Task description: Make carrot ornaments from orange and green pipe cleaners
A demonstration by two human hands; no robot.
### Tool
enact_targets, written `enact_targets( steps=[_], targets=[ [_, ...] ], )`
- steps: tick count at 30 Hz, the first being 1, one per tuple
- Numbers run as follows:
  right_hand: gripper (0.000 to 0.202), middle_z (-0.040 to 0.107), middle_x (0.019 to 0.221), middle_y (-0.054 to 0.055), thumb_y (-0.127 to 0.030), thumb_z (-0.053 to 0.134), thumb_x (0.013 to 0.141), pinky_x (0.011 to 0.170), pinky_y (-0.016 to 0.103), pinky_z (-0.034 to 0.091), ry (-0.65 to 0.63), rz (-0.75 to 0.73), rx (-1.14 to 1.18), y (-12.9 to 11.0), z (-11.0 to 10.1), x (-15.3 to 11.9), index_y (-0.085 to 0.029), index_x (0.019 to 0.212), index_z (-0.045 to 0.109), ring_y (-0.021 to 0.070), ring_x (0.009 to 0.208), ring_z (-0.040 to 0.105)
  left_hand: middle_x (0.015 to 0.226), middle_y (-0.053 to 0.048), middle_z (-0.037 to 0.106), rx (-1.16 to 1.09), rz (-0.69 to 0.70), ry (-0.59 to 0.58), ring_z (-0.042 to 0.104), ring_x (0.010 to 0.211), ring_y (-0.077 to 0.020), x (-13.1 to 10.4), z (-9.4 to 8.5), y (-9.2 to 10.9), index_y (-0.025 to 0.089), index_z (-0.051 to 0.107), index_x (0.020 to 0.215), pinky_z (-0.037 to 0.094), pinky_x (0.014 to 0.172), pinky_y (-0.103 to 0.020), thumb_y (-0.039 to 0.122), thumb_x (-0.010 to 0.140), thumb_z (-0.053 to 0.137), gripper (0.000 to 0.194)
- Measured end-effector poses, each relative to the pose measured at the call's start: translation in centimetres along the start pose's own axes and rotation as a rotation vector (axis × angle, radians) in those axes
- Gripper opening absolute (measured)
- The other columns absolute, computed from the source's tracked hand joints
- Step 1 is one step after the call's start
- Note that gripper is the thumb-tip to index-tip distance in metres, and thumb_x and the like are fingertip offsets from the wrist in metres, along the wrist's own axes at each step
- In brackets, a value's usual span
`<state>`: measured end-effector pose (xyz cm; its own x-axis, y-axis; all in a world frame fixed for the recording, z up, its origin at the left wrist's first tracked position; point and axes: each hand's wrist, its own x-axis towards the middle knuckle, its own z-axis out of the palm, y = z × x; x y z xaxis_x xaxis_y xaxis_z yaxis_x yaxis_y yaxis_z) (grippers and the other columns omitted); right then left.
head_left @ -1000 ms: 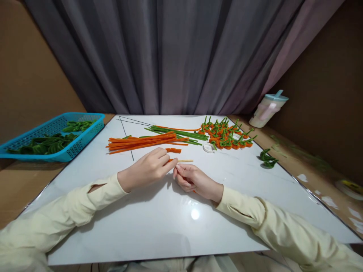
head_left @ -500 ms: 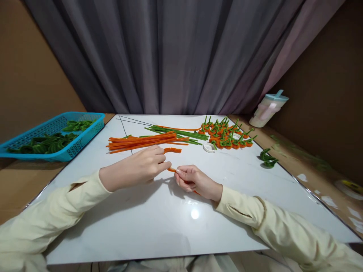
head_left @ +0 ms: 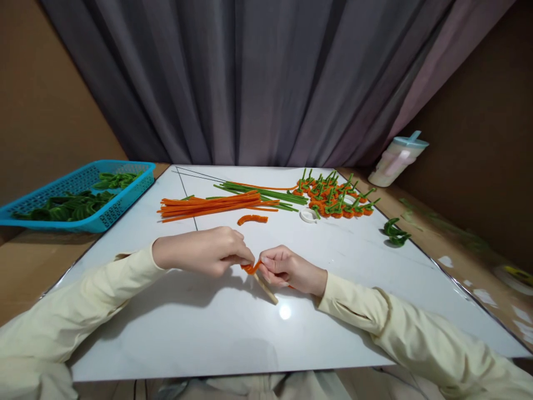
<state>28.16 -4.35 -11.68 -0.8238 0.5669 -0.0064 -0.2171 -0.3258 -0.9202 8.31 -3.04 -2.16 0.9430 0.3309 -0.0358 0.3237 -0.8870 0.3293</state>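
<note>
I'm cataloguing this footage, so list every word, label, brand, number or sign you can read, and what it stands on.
There is no readable text in this view.
Cup: no lettering can be made out.
Round item with a yellow patch, far right: too blurred to tell whether it bears print.
Stick and orange strand: no legible marks.

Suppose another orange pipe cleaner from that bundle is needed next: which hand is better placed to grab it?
Probably the left hand: it is nearer the bundle of orange pipe cleaners, which lies just beyond it. The right hand is farther off. Both pinch a bent orange pipe cleaner, though.
</note>
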Motion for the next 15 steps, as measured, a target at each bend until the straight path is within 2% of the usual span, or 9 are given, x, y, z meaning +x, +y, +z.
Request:
enact_targets(
  steps=[4, 8, 12, 15],
  targets=[
    [0.030, 0.035, 0.040, -0.008, -0.034, 0.051, 0.086, 0.038, 0.019, 0.011, -0.004, -0.018, 0.040, 0.0, -0.1, 0.0, -0.013, 0.065, 0.049, 0.0028, 0.035, 0.020, 0.072, -0.003, 0.062, -0.213, -0.015, 0.001, 0.052, 0.064, -0.0111, 0.0, -0.3, -0.6, 0.015, 0.064, 0.085, 0.037, 0.061, -0.019, 0.013, 0.087, 0.041, 0.023],
    [0.029, 0.037, 0.042, -0.008, -0.035, 0.055, 0.083, 0.037, 0.019, 0.011, 0.035, -0.025, 0.048, -0.2, -0.3, -0.1, -0.014, 0.064, 0.049, 0.0025, 0.035, 0.021, 0.068, -0.002, 0.055, -0.440, -0.077, 0.056, 0.045, 0.057, -0.0085, 0.1, -0.2, -1.4, 0.012, 0.063, 0.087, 0.034, 0.054, -0.018, 0.027, 0.091, 0.041, 0.027],
    [0.029, 0.041, 0.044, -0.007, -0.031, 0.060, 0.079, 0.037, 0.019, 0.016, 0.122, -0.055, 0.106, -0.4, -0.3, -0.1, -0.015, 0.061, 0.044, 0.0032, 0.035, 0.026, 0.067, 0.000, 0.049, -0.683, -0.176, 0.180, 0.040, 0.058, -0.0086, 0.5, 1.0, -1.8, 0.012, 0.059, 0.094, 0.032, 0.053, -0.019, 0.032, 0.090, 0.041, 0.027],
    [0.025, 0.039, 0.042, -0.008, -0.027, 0.060, 0.077, 0.037, 0.018, 0.015, 0.132, -0.070, 0.116, -0.6, -0.3, 0.1, -0.015, 0.062, 0.045, 0.0031, 0.035, 0.024, 0.063, 0.003, 0.045, -0.780, -0.181, 0.295, 0.039, 0.057, -0.0086, 1.0, 2.1, -1.6, 0.015, 0.052, 0.105, 0.034, 0.055, -0.020, 0.030, 0.090, 0.042, 0.024]
  ],
)
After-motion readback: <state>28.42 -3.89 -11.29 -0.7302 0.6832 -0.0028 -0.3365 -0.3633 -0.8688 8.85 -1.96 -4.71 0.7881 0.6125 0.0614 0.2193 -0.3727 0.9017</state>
